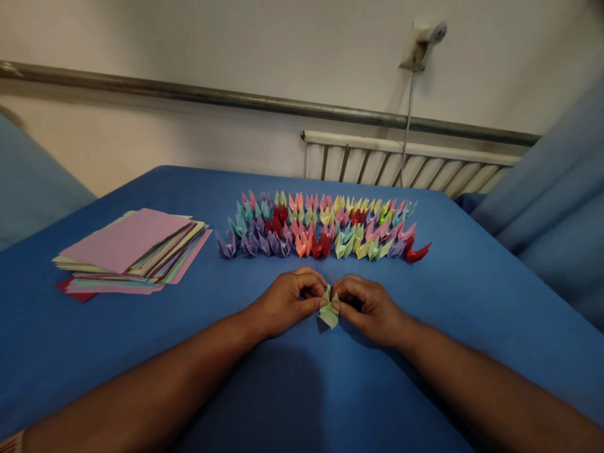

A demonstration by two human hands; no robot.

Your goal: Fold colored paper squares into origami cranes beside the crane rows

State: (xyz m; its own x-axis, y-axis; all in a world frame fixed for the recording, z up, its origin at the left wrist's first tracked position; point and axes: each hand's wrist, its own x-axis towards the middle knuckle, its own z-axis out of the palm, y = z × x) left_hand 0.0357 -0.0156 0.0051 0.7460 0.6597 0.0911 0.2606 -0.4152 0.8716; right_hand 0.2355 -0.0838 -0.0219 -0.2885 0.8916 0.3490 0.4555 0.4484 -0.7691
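Between my two hands is a small folded piece of pale green paper [329, 315], pointed at its upper tips and wider at the bottom. My left hand [295, 299] pinches its left side between thumb and fingers. On the other side my right hand [370, 306] is closed on the paper in a similar pinch. Both hands are low over the blue-covered table, and the fingertips hide part of the folds. Just beyond them stand rows of folded paper cranes [321, 244] in purple, red, pink, yellow, green and light blue.
A loose stack of coloured paper sheets [136, 242] lies on the left of the blue table cover [226, 377], pink on top. Behind the table run a metal rail [212, 96] and a white radiator-like grille [377, 143]. A blue curtain [561, 207] hangs at the right.
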